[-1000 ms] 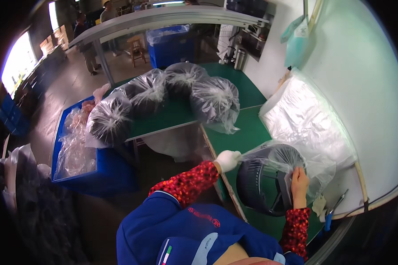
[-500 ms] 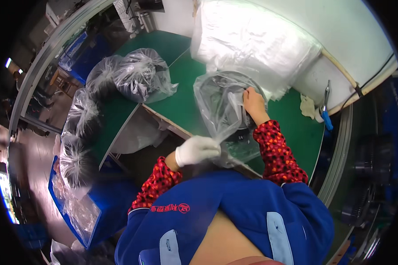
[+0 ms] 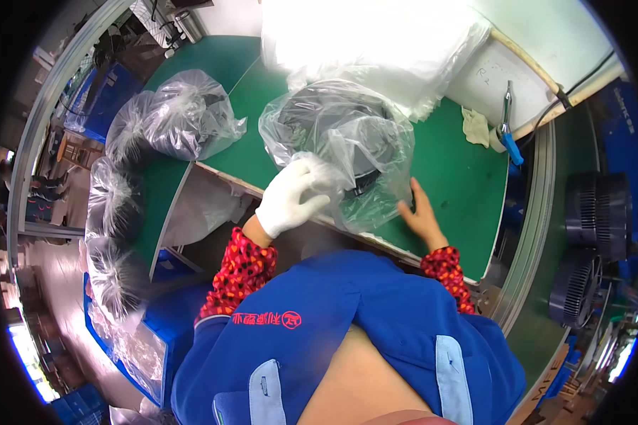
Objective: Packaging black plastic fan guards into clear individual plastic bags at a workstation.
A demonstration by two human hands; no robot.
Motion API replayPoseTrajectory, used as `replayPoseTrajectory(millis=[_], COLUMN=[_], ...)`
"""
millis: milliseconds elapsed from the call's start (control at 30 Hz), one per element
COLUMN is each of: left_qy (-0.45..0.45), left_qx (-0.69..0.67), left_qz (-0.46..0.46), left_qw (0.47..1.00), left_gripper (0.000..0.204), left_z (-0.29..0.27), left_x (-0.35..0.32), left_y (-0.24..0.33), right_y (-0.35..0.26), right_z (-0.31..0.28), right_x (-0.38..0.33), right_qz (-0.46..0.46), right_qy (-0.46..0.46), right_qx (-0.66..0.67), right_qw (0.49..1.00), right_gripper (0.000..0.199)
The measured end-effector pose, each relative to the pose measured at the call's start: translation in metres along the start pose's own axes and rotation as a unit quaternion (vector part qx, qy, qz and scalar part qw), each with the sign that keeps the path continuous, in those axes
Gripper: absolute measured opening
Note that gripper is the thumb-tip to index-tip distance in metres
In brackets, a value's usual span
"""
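A clear plastic bag (image 3: 388, 185) lies over a round dark part (image 3: 376, 145) on the green bench, loosely crumpled around it. My left hand (image 3: 290, 197), in a white glove, is at the bag's near left side. Its fingers touch the film, and its thumb stands apart from them. Bare and unGloved, my right hand (image 3: 424, 216) is beside the bag's near right edge with thumb and fingers apart. Plastic film blurs the details of the dark part.
A stack of clear bags (image 3: 361, 35) lies behind. Several bagged dark parts line the left, one bundle (image 3: 191, 117) on the green bench (image 3: 461, 191). Blue-handled pliers (image 3: 507, 131) and a pale cloth (image 3: 475, 126) are at right. A blue bin (image 3: 159, 354) holds plastic film.
My right hand has come out from the bag toward its near right side. My left hand has moved up against the film and its fingers have spread. The view has shifted.
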State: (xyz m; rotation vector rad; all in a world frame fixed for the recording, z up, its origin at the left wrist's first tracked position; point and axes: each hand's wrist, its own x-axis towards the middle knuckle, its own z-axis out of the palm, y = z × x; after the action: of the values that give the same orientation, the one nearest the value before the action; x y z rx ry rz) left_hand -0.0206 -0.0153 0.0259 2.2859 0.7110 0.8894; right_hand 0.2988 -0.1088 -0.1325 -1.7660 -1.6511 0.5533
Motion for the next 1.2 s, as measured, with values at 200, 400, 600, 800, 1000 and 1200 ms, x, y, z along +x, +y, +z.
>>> replayPoseTrajectory(millis=[200, 400, 600, 800, 1000, 1200], left_qy=[-0.046, -0.005, 0.128, 0.218, 0.214, 0.193], left_qx=[0.188, 0.234, 0.200, 0.233, -0.013, 0.076], left_qz=[0.031, 0.065, 0.024, -0.007, -0.135, -0.092], left_qw=[0.981, 0.970, 0.971, 0.948, 0.968, 0.974], left_gripper=[0.052, 0.032, 0.024, 0.021, 0.013, 0.035], left_z=[0.006, 0.019, 0.024, 0.040, 0.037, 0.015], left_x=[0.003, 0.013, 0.026, 0.023, 0.027, 0.020], left_y=[-0.014, -0.048, -0.031, -0.054, -0.049, -0.028], right_y=[-0.024, -0.020, -0.098, -0.200, -0.223, -0.245], right_z=[0.016, 0.023, -0.029, -0.133, -0.142, -0.135], right_x=[-0.004, 0.015, -0.025, -0.030, -0.006, 0.024], right_qz=[0.033, 0.024, -0.090, -0.013, -0.154, -0.332], right_qy=[0.096, 0.085, -0.299, -0.297, -0.178, -0.013], right_qx=[-0.023, -0.046, -0.171, -0.025, -0.024, 0.005], right_qw=[0.995, 0.995, 0.935, 0.955, 0.972, 0.943], right_gripper=[0.075, 0.032, 0.013, 0.032, 0.037, 0.017])
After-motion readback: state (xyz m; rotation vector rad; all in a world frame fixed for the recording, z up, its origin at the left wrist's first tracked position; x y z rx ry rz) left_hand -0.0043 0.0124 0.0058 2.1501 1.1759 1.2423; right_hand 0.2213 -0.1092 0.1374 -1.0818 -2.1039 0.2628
